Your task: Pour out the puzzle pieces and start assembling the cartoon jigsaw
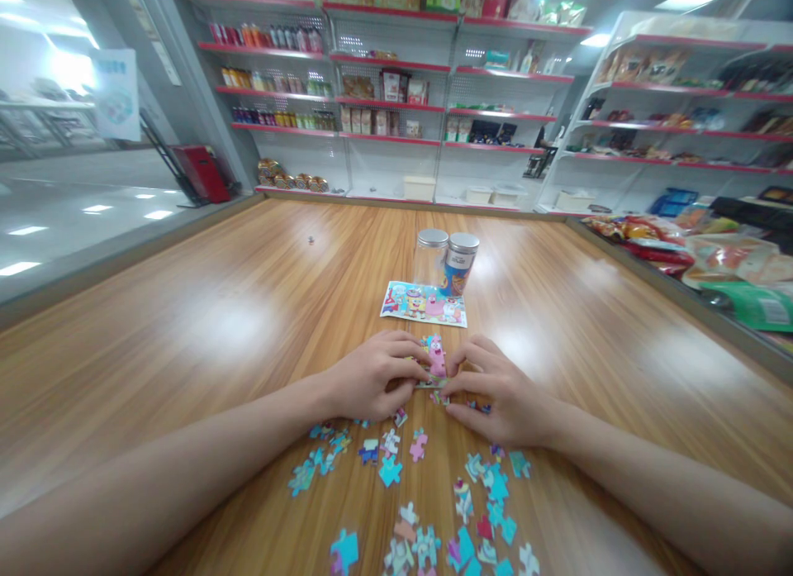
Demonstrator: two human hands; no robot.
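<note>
A small joined section of jigsaw puzzle (436,354) with a pink cartoon figure lies on the table between my hands. The fingers of my left hand (379,376) are curled over its left side and grip it, hiding part of it. My right hand (505,392) is at its right edge, fingers bent. By the right thumb and fingertips is a small puzzle piece (439,397), just below the section; the fingers appear closed on it. Loose puzzle pieces (390,470) in light blue, pink and white lie scattered nearer to me, several partly under the hands.
Beyond the hands lies a picture card (424,304) with cartoon figures. Behind it stand a clear jar (429,260) and a printed can (457,266), both with silver lids. Packaged goods (669,245) line the table's right side. Stocked shelves (390,64) rise behind the wooden table (297,311).
</note>
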